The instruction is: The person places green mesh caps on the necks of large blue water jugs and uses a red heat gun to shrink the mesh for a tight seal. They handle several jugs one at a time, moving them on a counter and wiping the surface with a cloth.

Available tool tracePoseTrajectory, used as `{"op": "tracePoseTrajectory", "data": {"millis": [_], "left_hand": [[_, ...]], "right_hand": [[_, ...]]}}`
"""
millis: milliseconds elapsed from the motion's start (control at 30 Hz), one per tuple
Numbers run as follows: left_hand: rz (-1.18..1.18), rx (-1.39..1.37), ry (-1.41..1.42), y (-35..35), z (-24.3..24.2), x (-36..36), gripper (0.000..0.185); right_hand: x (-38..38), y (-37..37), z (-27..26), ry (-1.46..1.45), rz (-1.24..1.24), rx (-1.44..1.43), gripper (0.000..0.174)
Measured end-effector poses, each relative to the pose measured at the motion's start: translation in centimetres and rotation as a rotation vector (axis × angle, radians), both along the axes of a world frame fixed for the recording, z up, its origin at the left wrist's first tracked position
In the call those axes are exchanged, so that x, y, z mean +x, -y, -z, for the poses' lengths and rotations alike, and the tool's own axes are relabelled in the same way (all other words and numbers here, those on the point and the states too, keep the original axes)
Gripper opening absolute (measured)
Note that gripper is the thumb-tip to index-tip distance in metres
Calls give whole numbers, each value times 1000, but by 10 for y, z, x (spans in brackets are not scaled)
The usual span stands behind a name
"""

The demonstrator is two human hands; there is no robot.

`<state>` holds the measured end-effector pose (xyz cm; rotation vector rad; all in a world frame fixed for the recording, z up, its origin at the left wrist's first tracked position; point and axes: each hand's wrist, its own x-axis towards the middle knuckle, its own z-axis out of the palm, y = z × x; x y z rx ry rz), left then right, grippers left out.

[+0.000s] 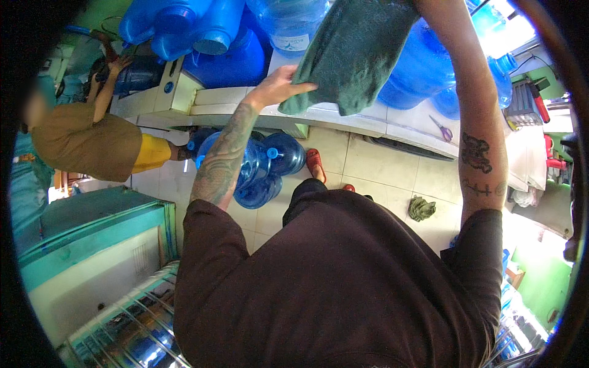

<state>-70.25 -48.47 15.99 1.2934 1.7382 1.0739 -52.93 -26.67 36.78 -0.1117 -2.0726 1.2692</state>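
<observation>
A dark green cloth (356,55), possibly a towel, hangs spread out in front of me at the top of the view, above a white tiled counter (418,120). My left hand (281,86) grips its left edge near the lower corner, thumb in front and fingers partly hidden. My right arm reaches up along the cloth's right side, and that hand is beyond the top edge, out of view. Behind the cloth stand large blue water jugs (416,73) on the counter. A clear blue bottle (290,32) with a printed label stands left of it.
Scissors (442,129) lie on the counter's right part. Several empty-looking blue bottles (251,161) stand on the tiled floor, left of my feet. A crumpled green cloth (421,208) lies on the floor. At left, another person (87,138) handles a dark bottle. A wire rack (133,331) is lower left.
</observation>
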Motion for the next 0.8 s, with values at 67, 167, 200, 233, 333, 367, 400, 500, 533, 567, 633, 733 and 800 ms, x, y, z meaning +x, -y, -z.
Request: {"op": "tracePoseTrajectory", "data": {"millis": [67, 167, 200, 233, 333, 367, 400, 500, 533, 567, 633, 733, 800], "left_hand": [[-67, -40, 40, 19, 20, -35, 37], [-153, -145, -262, 33, 38, -97, 35], [-196, -132, -368, 36, 41, -115, 33], [-220, -70, -456, 37, 42, -133, 33], [-356, -63, -686, 28, 36, -175, 31], [-386, -68, -737, 25, 32, -185, 29], [-407, -65, -826, 23, 27, -192, 27], [-419, 3, -865, 22, 10, -202, 27], [-403, 85, -938, 26, 6, -200, 24], [-388, 120, -944, 30, 2, -198, 22], [-355, 203, -957, 46, -3, -191, 19], [-278, 194, -1110, 79, 8, -176, 17], [-197, 134, -1150, 106, 29, -165, 19]], "right_hand": [[-9, -29, 27, 88, 14, 69, 24], [-39, -82, 100, 288, 112, 229, 40], [-57, -99, 131, 227, 138, 247, 36], [-74, -115, 161, 166, 164, 263, 32], [-108, -153, 237, 312, 185, -126, 32], [-114, -159, 255, 280, 211, -220, 33], [-122, -164, 264, 247, 237, -314, 33], [-129, -157, 265, 126, 203, -501, 35], [-125, -150, 258, 76, 168, -522, 35], [-118, -142, 250, 27, 136, -545, 35], [-95, -121, 237, 19, 55, -471, 32], [-48, -84, 244, 143, -49, -292, 29], [-10, -60, 265, 303, -120, -117, 27]]}}
